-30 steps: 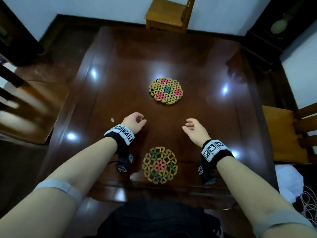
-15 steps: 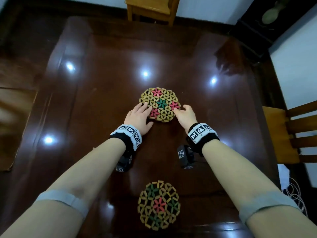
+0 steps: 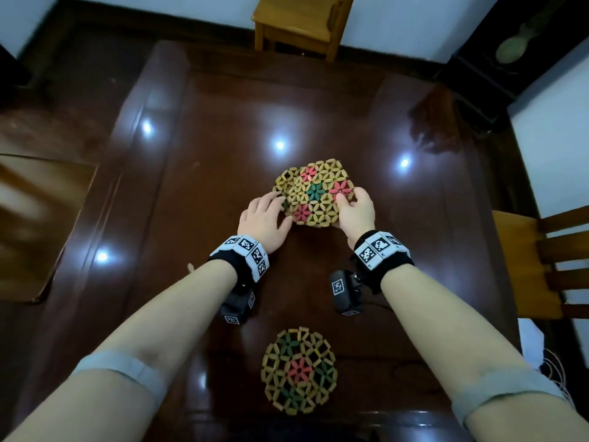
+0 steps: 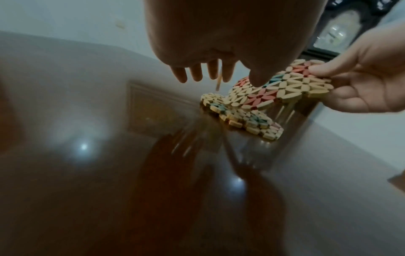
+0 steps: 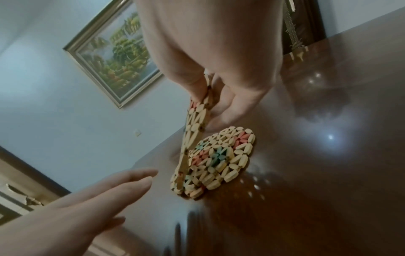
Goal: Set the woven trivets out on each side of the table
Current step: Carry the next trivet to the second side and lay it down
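Observation:
Two woven trivets lie stacked mid-table. My right hand [image 3: 349,199] pinches the right edge of the top trivet [image 3: 315,194], thumb on top, and holds it tilted up off the lower trivet [image 3: 282,181], which peeks out at the left. In the right wrist view the top trivet [image 5: 197,121] stands edge-on above the lower trivet [image 5: 221,161], which lies flat. My left hand [image 3: 277,208] hovers at the stack's left edge with its fingers [image 4: 197,72] straight, gripping nothing. A third trivet [image 3: 299,374] lies near the table's front edge.
The dark glossy table [image 3: 223,154] fills the view. A wooden chair [image 3: 299,23] stands at the far side, another chair [image 3: 541,260] at the right, and a wooden seat [image 3: 38,218] at the left. A dark cabinet [image 3: 510,49] stands at the back right.
Both hands reached forward from near the front trivet to the middle stack. My right hand took the top trivet's edge and lifted it, showing the one beneath.

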The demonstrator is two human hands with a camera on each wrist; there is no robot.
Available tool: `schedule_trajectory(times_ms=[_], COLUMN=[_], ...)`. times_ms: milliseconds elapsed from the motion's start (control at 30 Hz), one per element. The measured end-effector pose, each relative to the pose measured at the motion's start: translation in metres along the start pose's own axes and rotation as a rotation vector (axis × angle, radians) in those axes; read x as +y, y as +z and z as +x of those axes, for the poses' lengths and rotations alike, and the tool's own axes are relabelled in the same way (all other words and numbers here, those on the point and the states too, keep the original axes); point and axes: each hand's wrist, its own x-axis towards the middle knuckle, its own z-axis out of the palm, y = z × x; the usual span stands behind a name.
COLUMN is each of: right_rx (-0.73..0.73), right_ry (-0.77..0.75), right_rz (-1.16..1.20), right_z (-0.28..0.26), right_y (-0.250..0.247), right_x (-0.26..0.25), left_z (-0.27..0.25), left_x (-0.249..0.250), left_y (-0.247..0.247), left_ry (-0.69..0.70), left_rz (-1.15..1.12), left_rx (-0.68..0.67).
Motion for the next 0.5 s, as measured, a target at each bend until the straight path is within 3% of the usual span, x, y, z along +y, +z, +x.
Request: schedule_trajectory(times_ms=[167,267,500], right_rx=[-0.071,-0.098,-0.175], right_ry=[-0.048,-0.117,-0.122], right_rz=[0.161,0.233,0.265], right_z=[-0.069,-0.110,-0.193], right_y=[-0.020,-0.027,-0.028], right_x=[-0.017,-0.011,0.022], left_z=[-0.044,-0.080,-0.173], left_x=[0.002,0.001,-0.008], left_y=[-0.020,-0.031,-0.038], left_ry=[-0.206,-0.246,-0.318], left_rz=[-0.303,-0.441,-0.733], left_rx=[0.015,0.048,0.079])
